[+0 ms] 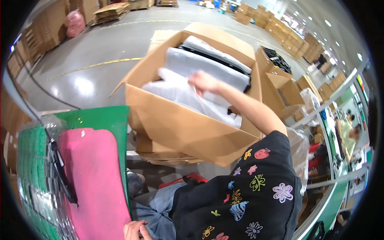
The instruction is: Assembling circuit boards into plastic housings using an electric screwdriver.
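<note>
- White bagged pack (188, 94) lying topmost in big cardboard box (188, 128), atop similar packs.
- Right hand (203, 82) pressed on it; grip closed or not: can't tell. Best pinch film near edge, lift straight.
- Left hand (136, 230) idle on lap, fingers loosely curled, holding nothing.

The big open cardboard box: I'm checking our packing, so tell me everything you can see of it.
The cardboard box is large, brown and corrugated, tilted toward the person, its flaps folded open. It rests on flattened cardboard on the floor. Inside lie items wrapped in white translucent plastic, with black edges showing between them. The right hand reaches in and touches the wrapping; the forearm crosses the near right rim.
</note>
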Demonstrator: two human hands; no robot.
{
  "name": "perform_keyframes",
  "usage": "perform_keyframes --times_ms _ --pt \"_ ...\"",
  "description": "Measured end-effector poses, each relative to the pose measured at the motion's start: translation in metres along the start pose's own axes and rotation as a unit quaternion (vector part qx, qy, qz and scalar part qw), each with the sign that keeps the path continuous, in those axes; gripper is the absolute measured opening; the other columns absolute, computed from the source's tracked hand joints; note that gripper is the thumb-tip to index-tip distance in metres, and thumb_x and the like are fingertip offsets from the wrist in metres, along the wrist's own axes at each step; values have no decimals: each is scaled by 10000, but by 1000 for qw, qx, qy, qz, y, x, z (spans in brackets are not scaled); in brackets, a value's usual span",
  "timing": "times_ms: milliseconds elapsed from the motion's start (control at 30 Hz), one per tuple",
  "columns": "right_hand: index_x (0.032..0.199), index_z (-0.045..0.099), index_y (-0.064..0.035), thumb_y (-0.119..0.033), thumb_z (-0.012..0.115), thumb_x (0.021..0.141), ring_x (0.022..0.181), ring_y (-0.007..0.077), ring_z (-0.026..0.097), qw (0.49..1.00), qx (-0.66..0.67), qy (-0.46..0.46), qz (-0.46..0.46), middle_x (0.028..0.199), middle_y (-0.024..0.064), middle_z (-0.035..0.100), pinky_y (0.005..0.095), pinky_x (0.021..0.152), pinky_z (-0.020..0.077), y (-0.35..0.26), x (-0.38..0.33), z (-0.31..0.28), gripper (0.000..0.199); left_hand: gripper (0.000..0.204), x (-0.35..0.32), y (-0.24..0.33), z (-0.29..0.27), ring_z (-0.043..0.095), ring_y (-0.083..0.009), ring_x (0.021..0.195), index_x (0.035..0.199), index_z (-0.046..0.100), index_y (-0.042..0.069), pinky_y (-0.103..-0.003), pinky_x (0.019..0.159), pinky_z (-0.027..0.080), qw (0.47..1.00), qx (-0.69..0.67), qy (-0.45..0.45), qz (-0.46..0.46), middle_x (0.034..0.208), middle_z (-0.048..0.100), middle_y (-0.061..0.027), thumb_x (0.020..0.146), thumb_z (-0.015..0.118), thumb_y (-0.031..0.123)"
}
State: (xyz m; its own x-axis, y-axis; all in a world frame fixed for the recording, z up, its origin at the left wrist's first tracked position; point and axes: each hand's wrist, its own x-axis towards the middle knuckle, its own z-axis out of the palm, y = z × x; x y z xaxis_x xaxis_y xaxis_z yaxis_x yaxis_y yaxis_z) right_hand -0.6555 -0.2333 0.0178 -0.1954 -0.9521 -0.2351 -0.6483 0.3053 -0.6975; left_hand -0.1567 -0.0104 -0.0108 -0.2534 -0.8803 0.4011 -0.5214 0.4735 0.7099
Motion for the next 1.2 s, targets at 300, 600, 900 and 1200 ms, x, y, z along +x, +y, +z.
perform_keyframes --times_ms 300,600,900,1200 --pt "1115 498 -16 -120 592 893 857 345 639 769 17 564 -300 1009 196 607 438 739 527 -82 37 -281 262 131 4 10 2 661 -288 775 950 694 -8 -359 703 537 997 17 -17 -73 863 667 -169 962 564 7" --pt "1302 527 22 -653 726 754 1242 376 538 764 -424 475 -109 1300 219 571 563 1083 368 44 120 -183 892 172 0 -9 -4 655 -245 755 960 719 36 -342 668 528 989 73 -21 -130 843 678 -125 978 554 83" --pt "1552 206 -16 -704 676 758 1484 392 215 888 -349 257 156 1606 238 214 602 1154 246 203 140 -95 1151 123 24 0 16 638 -197 664 939 704 -7 -301 639 522 983 90 14 -158 772 676 -120 957 585 19" --pt "1370 437 -24 -212 660 846 1239 376 479 851 -386 267 -234 1320 216 505 494 1016 399 139 79 10 599 115 31 -1 25 653 -161 686 953 716 -26 -292 643 527 972 91 66 -206 801 724 -117 956 617 34"
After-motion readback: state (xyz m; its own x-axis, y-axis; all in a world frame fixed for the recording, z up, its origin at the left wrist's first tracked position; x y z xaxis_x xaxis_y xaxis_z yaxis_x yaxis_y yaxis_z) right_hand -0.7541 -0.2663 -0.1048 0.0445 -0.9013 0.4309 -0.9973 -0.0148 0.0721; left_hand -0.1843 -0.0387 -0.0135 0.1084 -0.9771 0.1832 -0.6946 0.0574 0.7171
